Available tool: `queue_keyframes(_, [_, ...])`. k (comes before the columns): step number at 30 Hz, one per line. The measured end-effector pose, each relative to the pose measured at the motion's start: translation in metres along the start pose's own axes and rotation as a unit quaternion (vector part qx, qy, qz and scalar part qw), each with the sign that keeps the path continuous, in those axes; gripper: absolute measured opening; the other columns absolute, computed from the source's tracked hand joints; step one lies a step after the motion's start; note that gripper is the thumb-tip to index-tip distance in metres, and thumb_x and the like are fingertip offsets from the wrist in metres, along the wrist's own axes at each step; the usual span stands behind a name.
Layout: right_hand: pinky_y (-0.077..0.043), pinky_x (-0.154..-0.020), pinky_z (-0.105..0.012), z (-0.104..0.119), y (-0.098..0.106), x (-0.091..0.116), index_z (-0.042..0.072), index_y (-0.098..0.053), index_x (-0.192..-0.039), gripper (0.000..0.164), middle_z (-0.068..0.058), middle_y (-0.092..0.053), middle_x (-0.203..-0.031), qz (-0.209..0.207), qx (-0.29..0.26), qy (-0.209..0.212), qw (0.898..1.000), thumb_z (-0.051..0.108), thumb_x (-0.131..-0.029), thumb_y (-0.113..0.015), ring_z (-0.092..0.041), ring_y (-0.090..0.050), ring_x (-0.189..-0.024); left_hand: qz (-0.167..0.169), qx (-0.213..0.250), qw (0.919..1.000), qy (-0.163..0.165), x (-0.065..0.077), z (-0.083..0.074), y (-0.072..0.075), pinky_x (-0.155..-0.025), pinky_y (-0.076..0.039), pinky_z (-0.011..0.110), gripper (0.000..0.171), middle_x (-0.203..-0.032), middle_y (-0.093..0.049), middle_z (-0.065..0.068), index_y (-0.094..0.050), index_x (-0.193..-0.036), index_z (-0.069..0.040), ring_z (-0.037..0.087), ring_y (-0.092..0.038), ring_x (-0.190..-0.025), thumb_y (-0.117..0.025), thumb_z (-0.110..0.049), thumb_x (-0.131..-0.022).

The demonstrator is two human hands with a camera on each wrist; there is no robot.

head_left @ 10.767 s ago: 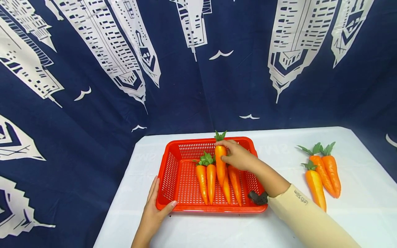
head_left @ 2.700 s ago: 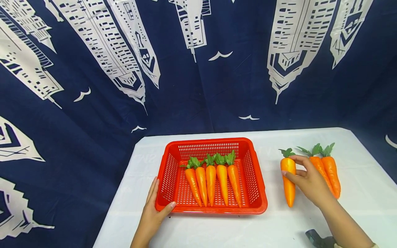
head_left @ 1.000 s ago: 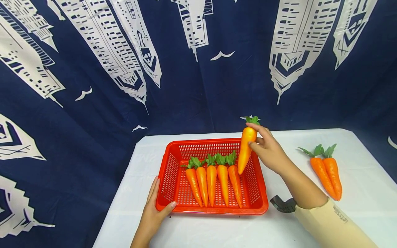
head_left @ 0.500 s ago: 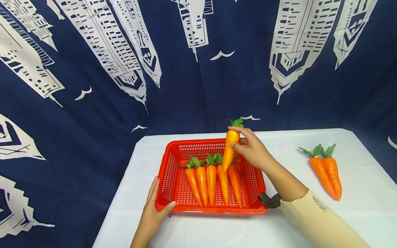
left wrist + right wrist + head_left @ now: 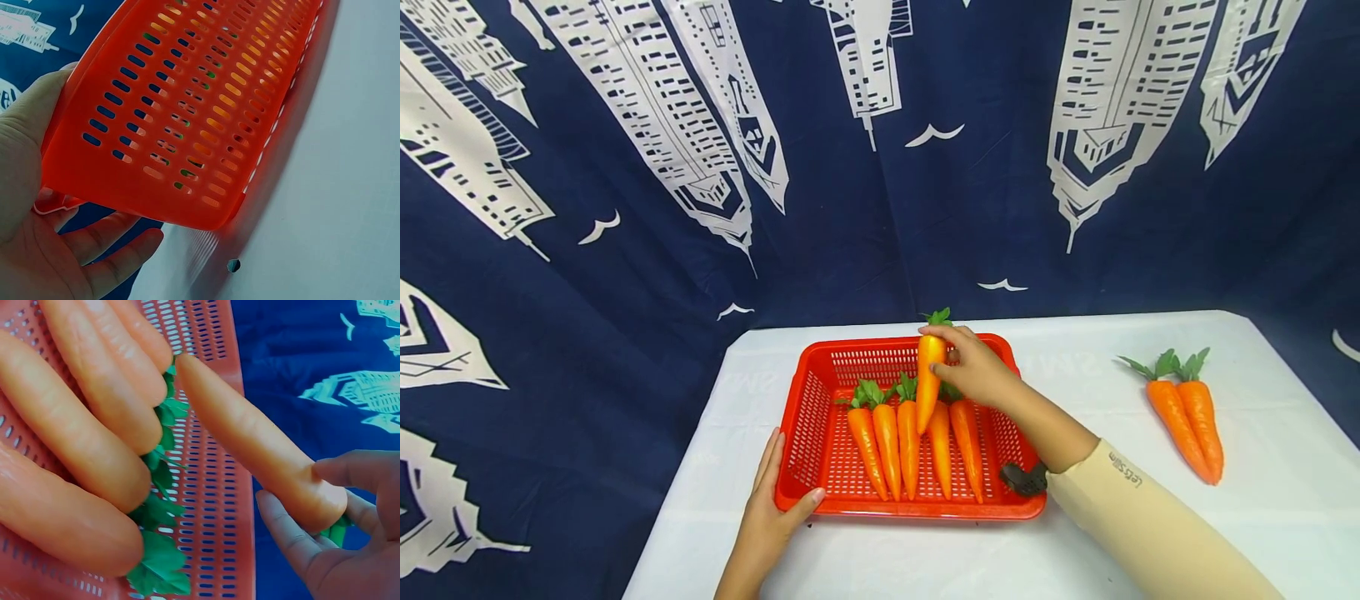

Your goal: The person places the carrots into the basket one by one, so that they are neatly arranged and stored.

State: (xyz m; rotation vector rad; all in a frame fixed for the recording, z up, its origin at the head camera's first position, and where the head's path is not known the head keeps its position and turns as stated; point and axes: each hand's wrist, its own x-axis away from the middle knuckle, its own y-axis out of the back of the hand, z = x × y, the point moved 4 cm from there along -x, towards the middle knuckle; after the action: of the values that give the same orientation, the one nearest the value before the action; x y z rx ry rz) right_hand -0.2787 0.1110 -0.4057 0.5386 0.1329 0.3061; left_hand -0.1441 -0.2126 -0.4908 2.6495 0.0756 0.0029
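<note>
My right hand pinches an orange carrot near its leafy top, thumb on one side and fingers on the other. The carrot hangs tip-down above a red plastic basket. Side by side in the basket lie several carrots, leaves toward the far side; the held one partly hides two of them. In the right wrist view the held carrot is apart from the row. My left hand rests at the basket's near left corner, thumb along the rim and fingers straight along the outer side.
Two more carrots lie together on the white tabletop at the right. A dark blue curtain printed with white buildings hangs behind the table. A black device on my right wrist hangs over the basket's near right corner.
My right hand has picked the carrot off the table at right, brought it left over the basket and lowered it slightly. The basket's carrots are now more evenly spread. My left hand stays put.
</note>
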Motion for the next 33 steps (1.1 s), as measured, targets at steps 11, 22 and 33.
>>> queue_keyframes(11, [-0.051,-0.073,-0.031,-0.009,-0.024,-0.009,0.015,-0.056,-0.142,0.055,-0.02,-0.052,-0.132,0.057,0.092,-0.02,0.994,0.009,-0.09,-0.071,-0.023,-0.057,-0.084,-0.002,0.004,1.0,0.003,0.0,0.003,0.0,-0.123,-0.021,0.057,0.101,-0.17,-0.01,-0.013,-0.017,-0.162,-0.036,0.022,-0.015,-0.156,-0.082,-0.034,-0.085])
queue_keyframes(22, [-0.056,-0.084,-0.036,-0.018,-0.042,-0.01,0.012,-0.062,-0.132,0.051,-0.016,-0.059,-0.127,0.084,0.112,-0.032,0.99,0.006,-0.084,-0.079,-0.025,-0.059,-0.1,0.001,0.005,1.0,-0.001,-0.001,0.0,-0.001,-0.123,-0.019,0.056,0.101,-0.17,-0.01,-0.01,-0.017,-0.162,-0.036,0.021,-0.014,-0.156,-0.082,-0.032,-0.085])
queue_keyframes(33, [-0.055,-0.09,-0.042,-0.019,-0.053,-0.009,0.015,-0.062,-0.132,0.052,-0.015,-0.059,-0.135,0.09,0.138,-0.024,0.986,0.01,-0.084,-0.08,-0.026,-0.061,-0.105,0.0,-0.005,1.0,0.003,-0.001,0.001,0.0,-0.113,-0.023,0.011,0.1,-0.169,-0.01,-0.016,-0.018,-0.161,-0.039,0.017,-0.018,-0.155,-0.083,-0.033,-0.084])
